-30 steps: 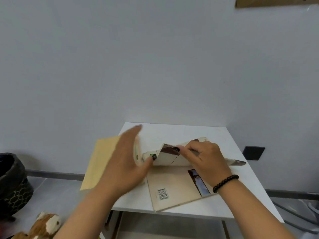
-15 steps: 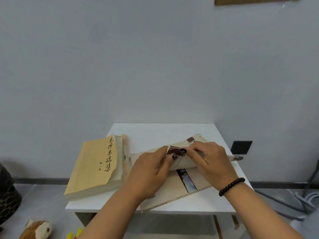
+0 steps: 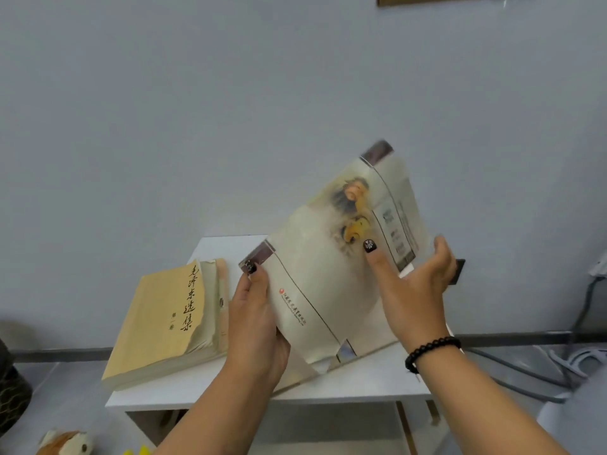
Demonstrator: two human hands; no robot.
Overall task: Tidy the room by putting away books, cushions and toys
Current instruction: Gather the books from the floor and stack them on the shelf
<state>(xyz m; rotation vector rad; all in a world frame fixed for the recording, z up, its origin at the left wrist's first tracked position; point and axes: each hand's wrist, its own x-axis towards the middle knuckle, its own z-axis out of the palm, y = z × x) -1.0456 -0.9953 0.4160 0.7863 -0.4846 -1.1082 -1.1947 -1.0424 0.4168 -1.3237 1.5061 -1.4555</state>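
Nearest to us, at the bottom edge, we see a brown-and-white plush toy (image 3: 67, 444) on the floor, well to the left of and below our fingers. Above it our left hand (image 3: 254, 326) grips the lower left edge of the cream book (image 3: 323, 274), thumb on the cover near its dark-banded corner, the other fingers hidden behind. Our right hand (image 3: 415, 290) holds the book's right side, thumb pressed on the cover just below the blurred yellow illustration, fingers curled round the far edge. The book is tilted up between both hands, its lower corner at or just above the white table (image 3: 361, 385); we cannot tell whether it touches. Just left of our left fingers lies the yellow book (image 3: 164, 316), flat on the table with other volumes beside it. A black bead bracelet (image 3: 430, 351) circles the right wrist. Beyond the fingers stands the pale wall (image 3: 230, 110).
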